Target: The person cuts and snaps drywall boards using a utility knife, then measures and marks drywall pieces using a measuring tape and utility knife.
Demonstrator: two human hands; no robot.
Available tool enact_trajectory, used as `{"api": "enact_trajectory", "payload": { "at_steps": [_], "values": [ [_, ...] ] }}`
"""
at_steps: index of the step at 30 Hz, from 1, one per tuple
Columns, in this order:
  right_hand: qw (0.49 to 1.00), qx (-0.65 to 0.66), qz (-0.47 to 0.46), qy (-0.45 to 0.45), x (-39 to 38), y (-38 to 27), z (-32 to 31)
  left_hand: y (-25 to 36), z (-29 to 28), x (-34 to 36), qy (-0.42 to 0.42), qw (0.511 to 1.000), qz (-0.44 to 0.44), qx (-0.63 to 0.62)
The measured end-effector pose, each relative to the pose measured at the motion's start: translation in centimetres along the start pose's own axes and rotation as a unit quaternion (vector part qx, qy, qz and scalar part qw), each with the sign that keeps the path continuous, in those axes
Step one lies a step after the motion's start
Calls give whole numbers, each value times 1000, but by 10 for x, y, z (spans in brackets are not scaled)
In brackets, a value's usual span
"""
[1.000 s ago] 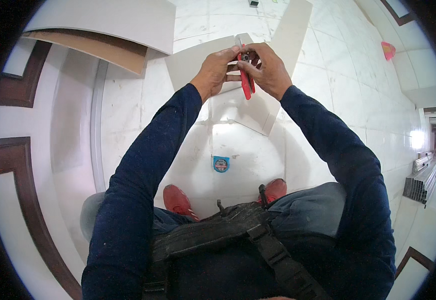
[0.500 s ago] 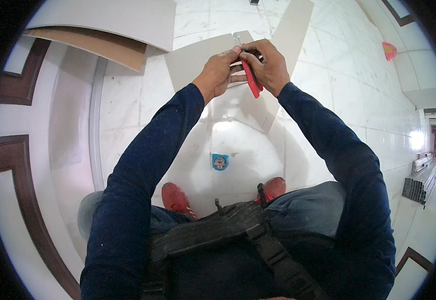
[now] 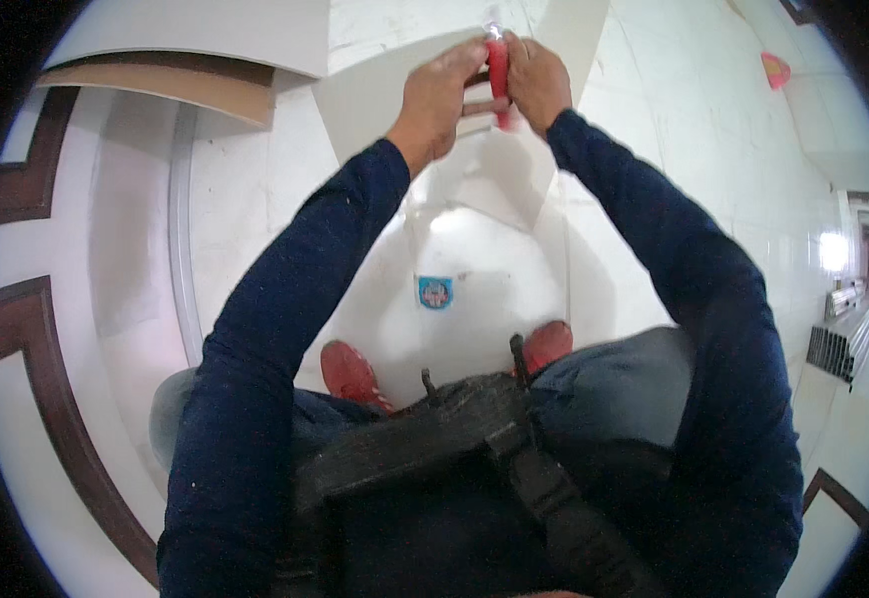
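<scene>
Over a pale board (image 3: 366,105), both hands (image 3: 432,100) (image 3: 538,80) pinch a red tool (image 3: 498,72); roomy floor (image 3: 679,130) stretches rightward past board edges.

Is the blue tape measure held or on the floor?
On the floor: the tape measure sits ahead of the red shoes, apart from the left hand and right hand, both at the red tool.

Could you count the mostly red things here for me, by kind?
Red shoes: 2
Red tool: 1
Red object at the upper right, too small to identify: 1
Total: 4
</scene>
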State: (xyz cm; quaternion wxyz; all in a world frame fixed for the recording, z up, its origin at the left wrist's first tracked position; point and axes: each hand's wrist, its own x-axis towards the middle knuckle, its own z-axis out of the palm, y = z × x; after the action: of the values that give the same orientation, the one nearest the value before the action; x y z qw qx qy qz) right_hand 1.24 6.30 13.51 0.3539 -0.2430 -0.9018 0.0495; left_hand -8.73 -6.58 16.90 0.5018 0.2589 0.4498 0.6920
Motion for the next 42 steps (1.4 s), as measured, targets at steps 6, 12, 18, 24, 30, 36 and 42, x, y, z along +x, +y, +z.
{"api": "enact_trajectory", "payload": {
  "at_steps": [6, 12, 18, 24, 30, 36, 42],
  "values": [
    [777, 510, 362, -76, -18, -48, -12, -3, 19, -3, 81, 990, -36, 109],
    [901, 377, 118, -178, -13, -15, 0, -11, -73, 49, -83, 983, -61, -151],
    [916, 289, 144, -237, -17, -36, -16, 11, -15, 18, 35, 977, -101, -182],
    [729, 237, 479, -427, -83, 48, -20, -47, -136, 20, -6, 760, -22, 650],
    [652, 302, 649, -251, -238, 67, -9, -103, -186, -19, 193, 686, -177, 679],
    [669, 331, 649, -145, -252, 16, 6, -118, -201, 5, 369, 791, -283, 397],
    [675, 332, 636, -171, -251, 20, 9, -113, -227, 11, 397, 839, -242, 284]
  ]
}}
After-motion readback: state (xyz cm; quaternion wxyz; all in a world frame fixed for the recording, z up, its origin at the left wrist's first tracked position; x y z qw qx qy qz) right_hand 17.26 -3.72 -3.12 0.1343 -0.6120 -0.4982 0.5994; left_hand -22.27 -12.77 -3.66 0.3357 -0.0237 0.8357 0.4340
